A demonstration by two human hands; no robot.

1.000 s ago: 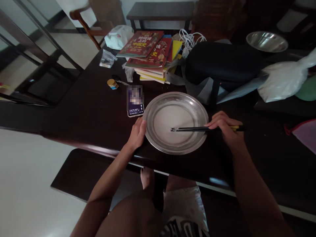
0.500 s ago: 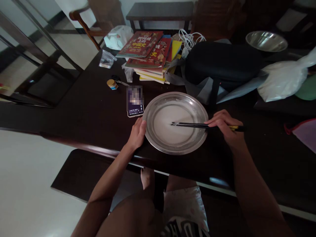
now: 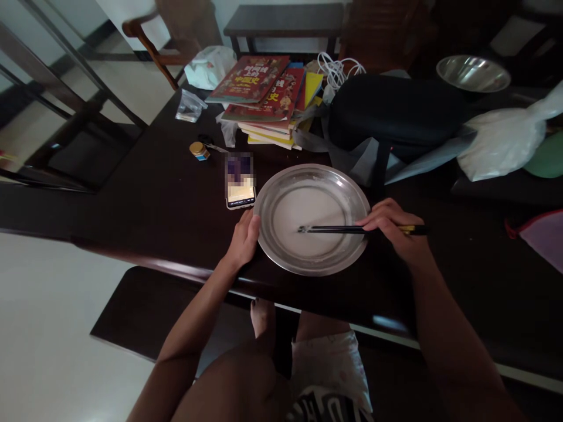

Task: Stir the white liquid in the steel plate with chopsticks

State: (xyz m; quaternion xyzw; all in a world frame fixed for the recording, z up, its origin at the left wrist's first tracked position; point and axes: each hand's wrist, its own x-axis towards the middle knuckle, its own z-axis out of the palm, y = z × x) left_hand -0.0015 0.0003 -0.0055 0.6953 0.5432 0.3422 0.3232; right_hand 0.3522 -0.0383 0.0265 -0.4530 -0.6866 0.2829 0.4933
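A wide metal basin (image 3: 313, 267) stands near the front edge of the dark table, with a whitish, milky liquid (image 3: 303, 211) in its bottom. My left hand (image 3: 244, 239) grips the basin's left rim, thumb on top and fingers tucked along the outer side. In my right hand (image 3: 393, 227) is a pair of black chopsticks (image 3: 336, 230), held near their gold-marked ends. Their tips reach into the liquid a little left of the basin's middle and carry some white stuff. A lit phone (image 3: 240, 190) lies just beyond my left hand.
Behind the basin are a stack of books (image 3: 264, 97), a black case (image 3: 396, 114) and white cables (image 3: 338, 70). A small jar (image 3: 199, 151) and scissors (image 3: 213, 145) lie at the left. To the right are a plastic bag of white stuff (image 3: 501, 143) and a metal bowl (image 3: 474, 73).
My right hand has moved the chopsticks left and slightly toward me through the liquid. My left hand stays on the rim. The phone's picture has changed.
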